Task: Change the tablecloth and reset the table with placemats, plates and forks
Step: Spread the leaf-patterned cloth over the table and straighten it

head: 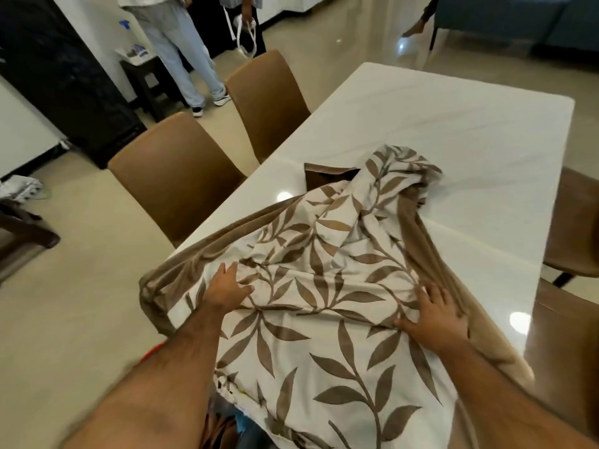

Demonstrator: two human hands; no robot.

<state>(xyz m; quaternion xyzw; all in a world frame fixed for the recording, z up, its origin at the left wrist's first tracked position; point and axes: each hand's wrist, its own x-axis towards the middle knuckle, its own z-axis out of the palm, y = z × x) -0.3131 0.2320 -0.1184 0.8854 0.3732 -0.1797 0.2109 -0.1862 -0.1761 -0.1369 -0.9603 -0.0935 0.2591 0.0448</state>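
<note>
Both bare forearms reach in from the bottom of the head view onto a cream tablecloth printed with brown leaves and edged in a plain brown border [324, 286], which lies bunched and only partly unfolded over the near end of a glossy white rectangular table [437, 131]. On the near-left part of the cloth, the left hand [227, 286] rests with fingers spread and nearly straight, pressing flat and gripping nothing. At the cloth's right side, next to the brown border, the right hand [434, 315] also lies flat, fingers splayed against the folds; whether any fingertip hooks a fold I cannot tell. A heaped fold rises toward the table's middle, with a dark brown folded piece [327, 176] showing just behind it; most of the tabletop beyond is bare, so I judge the spreading barely begun, and no placemats, plates or forks are in view. Two tan padded chairs [181, 176] stand tucked along the left side, and people stand farther off on the shiny floor. Risk lies in the slick top: with much cloth hanging over the near edge, a push with flat palms could send the whole bundle sliding off, or spread it crooked.
</note>
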